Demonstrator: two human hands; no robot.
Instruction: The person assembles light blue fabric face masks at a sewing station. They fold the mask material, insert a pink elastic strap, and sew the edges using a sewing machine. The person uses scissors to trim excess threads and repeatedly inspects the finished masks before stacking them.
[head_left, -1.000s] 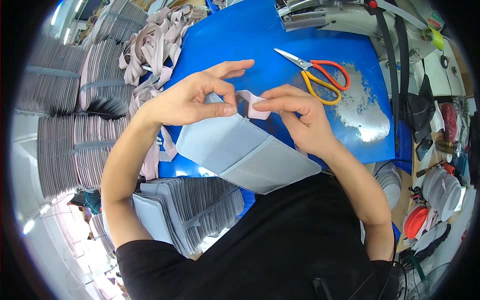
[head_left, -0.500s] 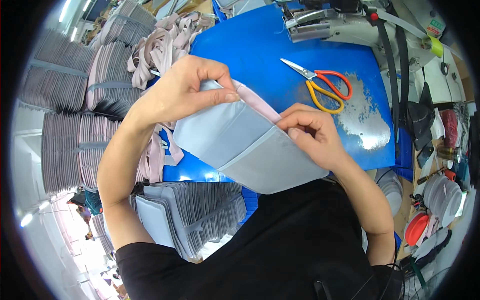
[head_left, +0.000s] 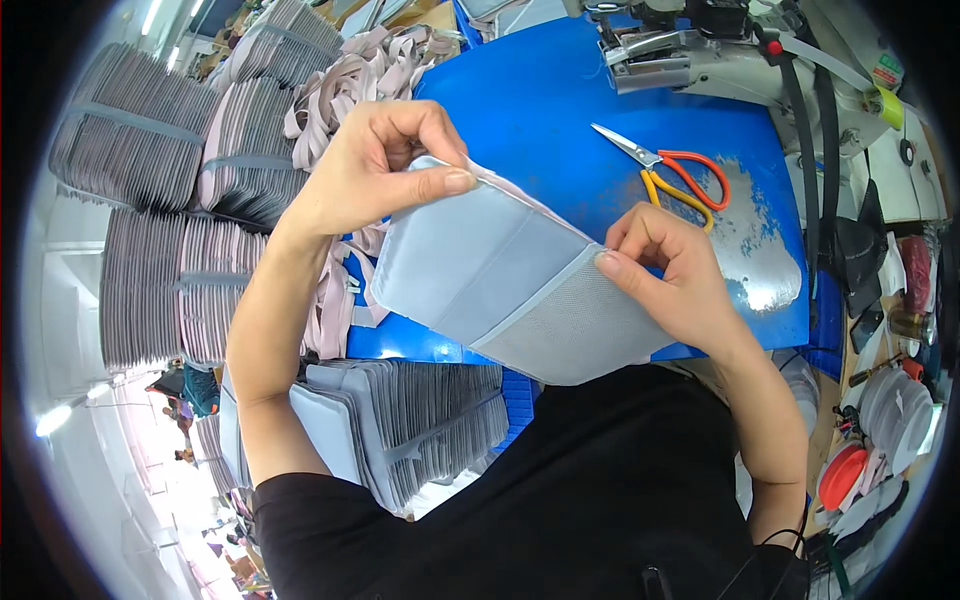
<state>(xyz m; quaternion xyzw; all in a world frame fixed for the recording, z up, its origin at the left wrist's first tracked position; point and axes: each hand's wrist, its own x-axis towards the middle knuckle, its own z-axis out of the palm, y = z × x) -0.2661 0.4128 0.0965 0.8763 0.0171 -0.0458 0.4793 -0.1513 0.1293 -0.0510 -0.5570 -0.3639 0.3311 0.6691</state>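
Head camera: from my remote seat I see a blue slatted container [head_left: 519, 402] below the left hand [head_left: 385, 168], with a strapped stack of grey panels [head_left: 435, 425] just beside it; whether any sit inside, I cannot tell. Between the hands hangs a light-blue panel [head_left: 455, 255], tilted, its upper edge sloping down from the left hand to the right hand [head_left: 678, 268]. I have the left thumb and fingers pinched on its upper corner, and the right ones clamped on the same edge beside the grey mesh section [head_left: 575, 320]. A pink strip [head_left: 512, 189] runs along that edge between them. Scissors [head_left: 655, 163] lie on the blue tabletop [head_left: 520, 100] just beyond the right hand; loose pink straps [head_left: 350, 85] lie beyond the left.
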